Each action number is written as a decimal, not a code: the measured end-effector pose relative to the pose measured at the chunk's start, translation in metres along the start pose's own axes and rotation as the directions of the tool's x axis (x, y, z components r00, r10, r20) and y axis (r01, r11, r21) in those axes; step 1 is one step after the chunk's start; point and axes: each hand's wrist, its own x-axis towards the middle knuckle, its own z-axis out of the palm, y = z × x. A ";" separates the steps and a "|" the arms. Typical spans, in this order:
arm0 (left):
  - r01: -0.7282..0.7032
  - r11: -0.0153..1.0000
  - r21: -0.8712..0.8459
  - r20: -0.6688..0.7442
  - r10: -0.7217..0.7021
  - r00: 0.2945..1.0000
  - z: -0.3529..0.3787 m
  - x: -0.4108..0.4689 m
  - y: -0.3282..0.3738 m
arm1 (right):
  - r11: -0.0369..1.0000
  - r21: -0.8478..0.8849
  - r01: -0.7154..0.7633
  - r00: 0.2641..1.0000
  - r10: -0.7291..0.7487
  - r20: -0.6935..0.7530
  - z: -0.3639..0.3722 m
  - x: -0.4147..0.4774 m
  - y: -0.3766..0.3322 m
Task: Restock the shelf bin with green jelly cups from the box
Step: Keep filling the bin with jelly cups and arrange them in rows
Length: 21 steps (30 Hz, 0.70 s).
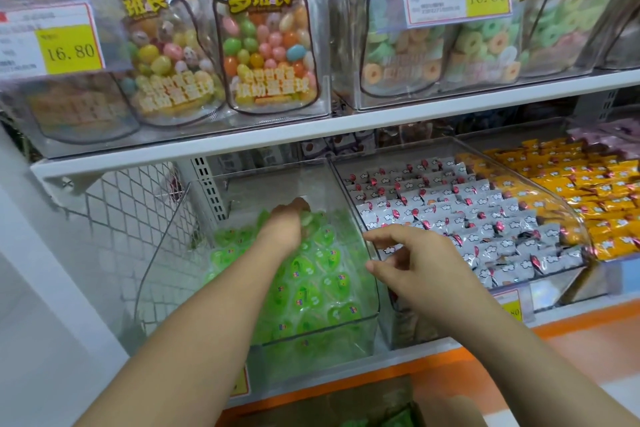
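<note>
Item 1, shelf bin (311, 354): clear plastic, standing on the lower shelf at the left end of the row, just beside a wire mesh panel (138, 211)

Item 2, green jelly cups (311, 288): lying in a loose heap inside the bin, filling its front and middle; the back part is showing bare plastic

Item 3, left hand (287, 222): reaching deep into the bin, back of the hand facing up, fingers bending down into the far edge of the heap; whether they are gripping a cup or only pressing on the pile cannot be told

Item 4, right hand (415, 260): hovering over the bin's right wall, fingers loose and spread, thumb apart from the forefinger, holding nothing

Item 5, box (346, 402): brown cardboard, sitting below the shelf at the bottom edge of view, a few more green cups (398, 421) showing inside

Item 6, neighbouring bin (568, 215): standing touching the first on its right, holding rows of white-and-red wrapped sweets (450, 218); orange wrapped sweets (588, 184) lying further right

Item 7, upper shelf (311, 128): white board carrying clear holders with jelly bean pouches (266, 45) and ring gummy pouches (450, 45); yellow price tags (69, 48) reading 16.80 hanging in front
</note>
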 end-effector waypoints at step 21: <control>-0.366 0.490 -0.791 -0.305 0.204 0.930 -0.060 -0.145 0.048 | 0.817 0.573 0.066 0.996 -0.088 0.011 0.007 -0.013 -0.038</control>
